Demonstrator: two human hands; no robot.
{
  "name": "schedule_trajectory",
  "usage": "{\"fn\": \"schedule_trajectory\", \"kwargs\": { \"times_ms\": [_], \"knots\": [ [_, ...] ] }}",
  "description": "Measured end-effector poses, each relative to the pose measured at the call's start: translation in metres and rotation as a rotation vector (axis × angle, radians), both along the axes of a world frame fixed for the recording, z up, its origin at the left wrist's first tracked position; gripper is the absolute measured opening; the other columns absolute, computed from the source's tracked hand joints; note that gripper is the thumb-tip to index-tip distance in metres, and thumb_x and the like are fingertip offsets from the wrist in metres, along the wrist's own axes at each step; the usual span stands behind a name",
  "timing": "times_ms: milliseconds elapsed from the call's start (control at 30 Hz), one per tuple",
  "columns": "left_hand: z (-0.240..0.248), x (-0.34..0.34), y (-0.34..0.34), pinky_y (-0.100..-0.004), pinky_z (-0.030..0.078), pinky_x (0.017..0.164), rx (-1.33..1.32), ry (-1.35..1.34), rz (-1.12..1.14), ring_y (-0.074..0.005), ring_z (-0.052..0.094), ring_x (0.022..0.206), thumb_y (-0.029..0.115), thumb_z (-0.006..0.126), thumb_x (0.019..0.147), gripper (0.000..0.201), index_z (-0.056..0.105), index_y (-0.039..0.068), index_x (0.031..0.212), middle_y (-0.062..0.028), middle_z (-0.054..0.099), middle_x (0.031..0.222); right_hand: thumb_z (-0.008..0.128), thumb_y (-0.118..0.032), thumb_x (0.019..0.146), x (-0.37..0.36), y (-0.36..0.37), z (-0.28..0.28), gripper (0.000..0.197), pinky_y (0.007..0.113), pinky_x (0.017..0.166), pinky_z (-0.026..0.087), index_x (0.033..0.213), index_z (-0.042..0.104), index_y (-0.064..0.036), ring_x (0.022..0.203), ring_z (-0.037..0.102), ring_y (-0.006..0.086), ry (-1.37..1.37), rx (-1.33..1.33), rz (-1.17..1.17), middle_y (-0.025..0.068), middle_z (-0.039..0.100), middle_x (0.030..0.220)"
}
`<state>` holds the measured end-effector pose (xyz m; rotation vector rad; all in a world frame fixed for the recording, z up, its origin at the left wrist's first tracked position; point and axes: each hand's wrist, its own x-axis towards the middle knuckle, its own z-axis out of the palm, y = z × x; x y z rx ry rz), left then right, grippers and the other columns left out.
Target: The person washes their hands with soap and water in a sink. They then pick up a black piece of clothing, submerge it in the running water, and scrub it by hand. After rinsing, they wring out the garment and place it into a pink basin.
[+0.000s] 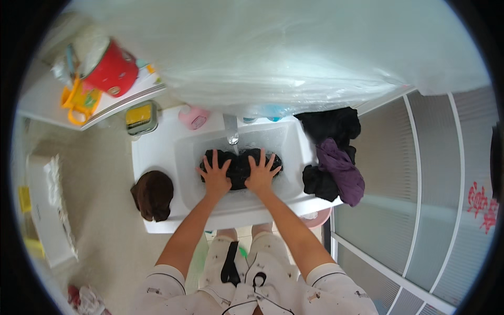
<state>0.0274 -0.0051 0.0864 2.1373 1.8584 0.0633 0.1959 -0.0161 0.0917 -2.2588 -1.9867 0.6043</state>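
Note:
A wet black cloth (240,169) lies bunched in the white sink (189,194), under a thin stream from the metal faucet (231,129). My left hand (215,177) presses on its left part with the fingers spread. On the right part rests my right hand (260,174), its fingers likewise spread and flat. Neither hand is wrapped round the fabric. Water shows around the cloth in the basin; its underside is hidden.
On the left rim sits a brown cloth (153,195). Black garments (336,126) and a purple one (342,170) are heaped on the right rim. Behind stand a pink bottle (193,117) and a soap box (142,117). Plastic sheeting (294,52) hangs beyond; a pink basin (316,218) is below.

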Motion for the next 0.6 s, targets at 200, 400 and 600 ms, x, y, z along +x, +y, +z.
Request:
{"fn": "schedule_trajectory", "kwargs": {
  "times_ms": [200,400,600],
  "knots": [
    [-0.113,0.023,0.010,-0.0757,0.007,0.106,0.095,0.223,0.109,-0.0468,0.011,0.144,0.020,0.076,0.069,0.067,0.057,0.034,0.132,-0.0098,0.021,0.159,0.070,-0.033,0.076,-0.015,0.025,-0.067,0.067,0.079,0.105,0.007,0.140,0.049,-0.0237,0.146,-0.003,0.0510,-0.019,-0.133,0.027,0.0111,0.011,0.162],
    [-0.169,0.007,0.009,-0.0674,0.012,0.110,0.023,0.037,0.271,-0.0432,0.017,0.144,0.026,0.068,0.081,0.077,0.035,0.030,0.151,-0.0131,0.023,0.158,0.063,-0.059,0.080,-0.024,0.046,-0.067,0.079,0.072,0.111,0.007,0.148,0.041,-0.0271,0.148,0.002,0.0439,-0.153,-0.135,0.210,0.0033,0.014,0.163],
    [-0.047,0.011,0.034,-0.0542,0.038,0.107,-0.400,-0.032,-0.129,-0.0365,0.036,0.138,0.003,0.067,0.076,0.075,0.043,0.017,0.146,-0.0158,0.035,0.153,0.062,-0.020,0.080,0.015,0.042,-0.042,0.052,0.066,0.110,0.024,0.131,0.058,-0.0185,0.139,0.032,0.0347,-0.033,-0.258,0.235,0.0079,0.052,0.141]
  ]
}}
